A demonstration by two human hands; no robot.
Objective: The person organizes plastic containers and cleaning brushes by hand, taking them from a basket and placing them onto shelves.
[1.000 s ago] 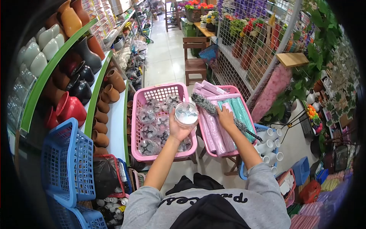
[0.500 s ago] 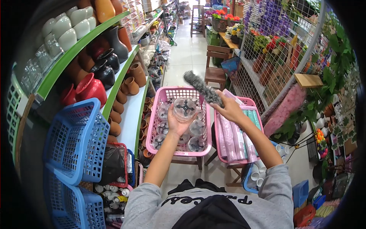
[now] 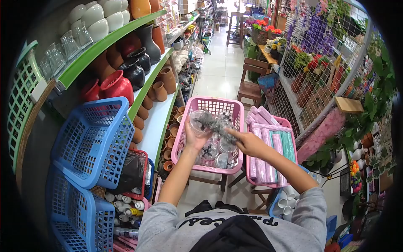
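My left hand holds up a clear round plastic container with a dark design inside, above the pink basket. In my right hand is a fluffy grey duster, gripped at its near end. The duster's far end lies across the container and hides part of it; whether it touches cannot be made out. Below, the pink basket bears several similar clear containers with black cross-like shapes in them.
On the right, a second pink basket carries pink and green wrapped packs. Blue baskets are stacked at the left, beside shelves of clay pots and red vases. A wooden chair and a wire rack stand ahead.
The duster has swung down and left, from raised beside the container to across it. My right hand has lowered. The camera view has shifted slightly left.
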